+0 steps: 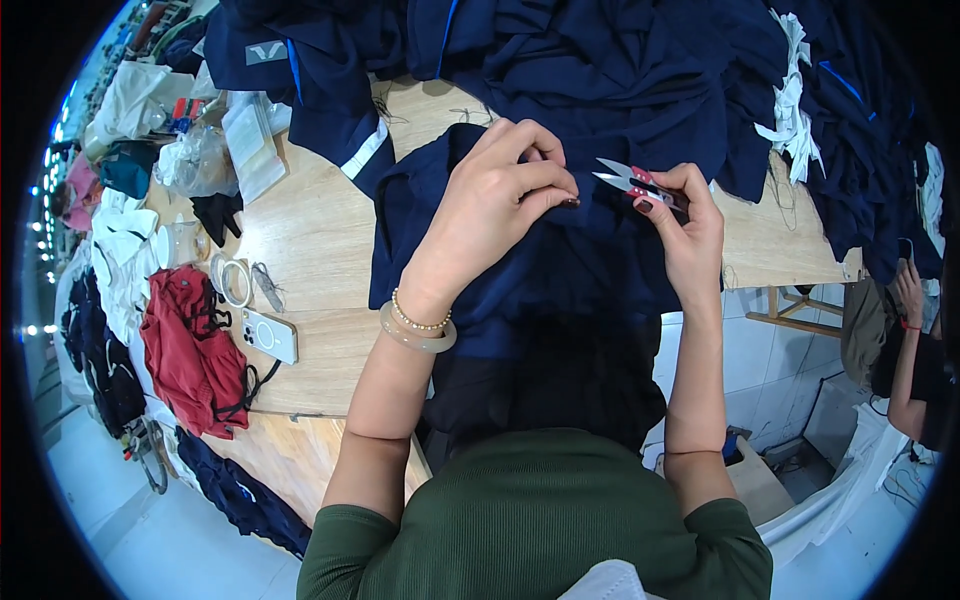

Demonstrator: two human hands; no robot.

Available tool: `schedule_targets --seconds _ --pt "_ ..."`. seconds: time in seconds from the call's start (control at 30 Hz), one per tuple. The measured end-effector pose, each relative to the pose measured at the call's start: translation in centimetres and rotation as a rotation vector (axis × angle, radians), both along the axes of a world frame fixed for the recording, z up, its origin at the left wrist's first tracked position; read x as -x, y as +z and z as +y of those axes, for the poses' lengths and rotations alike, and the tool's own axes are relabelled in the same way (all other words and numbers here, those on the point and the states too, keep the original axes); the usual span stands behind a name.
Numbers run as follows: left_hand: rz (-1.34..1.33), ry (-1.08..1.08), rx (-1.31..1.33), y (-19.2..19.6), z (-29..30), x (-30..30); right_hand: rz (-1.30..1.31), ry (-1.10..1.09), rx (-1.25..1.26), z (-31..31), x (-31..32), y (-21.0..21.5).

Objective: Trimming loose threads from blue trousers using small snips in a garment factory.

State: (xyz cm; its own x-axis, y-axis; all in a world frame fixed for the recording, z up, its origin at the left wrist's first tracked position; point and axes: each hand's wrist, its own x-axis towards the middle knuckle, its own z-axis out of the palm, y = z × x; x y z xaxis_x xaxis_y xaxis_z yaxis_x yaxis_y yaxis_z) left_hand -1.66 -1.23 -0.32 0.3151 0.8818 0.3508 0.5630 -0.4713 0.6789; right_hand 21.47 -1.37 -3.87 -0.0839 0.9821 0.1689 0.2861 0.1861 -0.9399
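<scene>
A navy garment lies over the near edge of the wooden table and down onto my lap. My left hand pinches its cloth near the top, the fingertips pressed together on the fabric. Just to the right, my right hand holds small red-handled thread snips between thumb and fingers. Their pointed metal blades stand slightly apart and face left, a short way from my left fingertips. Any thread between the blades and the cloth is too fine to make out.
More navy garments are heaped along the far side. On the left of the wooden table lie a phone, a roll of tape, a red garment and plastic bags. Another person's hand shows at far right.
</scene>
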Motion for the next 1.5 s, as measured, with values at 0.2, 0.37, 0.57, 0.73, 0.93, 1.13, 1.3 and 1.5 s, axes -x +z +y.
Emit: schedule_targets --seconds 0.2,0.37,0.57,0.73,0.93,1.13,1.3,1.5 --pt "-0.089 0.08 0.027 -0.6 0.5 -0.3 -0.042 0.005 0.011 -0.6 0.3 0.4" --pt "-0.116 0.14 0.068 -0.6 0.6 -0.5 -0.143 0.05 -0.014 -0.6 0.8 0.4" --pt "-0.102 0.166 0.074 -0.6 0.6 -0.5 -0.255 0.055 -0.076 -0.5 1.6 0.8" --pt "-0.097 0.166 0.068 -0.7 0.6 -0.6 -0.199 0.044 -0.084 -0.4 2.2 1.1" --pt "-0.143 0.183 0.096 -0.6 0.6 -0.4 -0.185 0.037 -0.071 -0.3 2.3 0.9" --pt "-0.415 0.334 0.194 -2.1 0.3 2.0 -0.102 0.006 -0.054 -0.2 1.9 0.2" --pt "-0.291 0.173 0.304 -1.4 -0.9 3.0 -0.217 0.046 -0.12 -0.4 1.9 0.9" --pt "-0.057 0.053 0.19 -1.9 -1.6 1.4 -0.288 0.064 -0.198 -0.3 2.6 1.4"
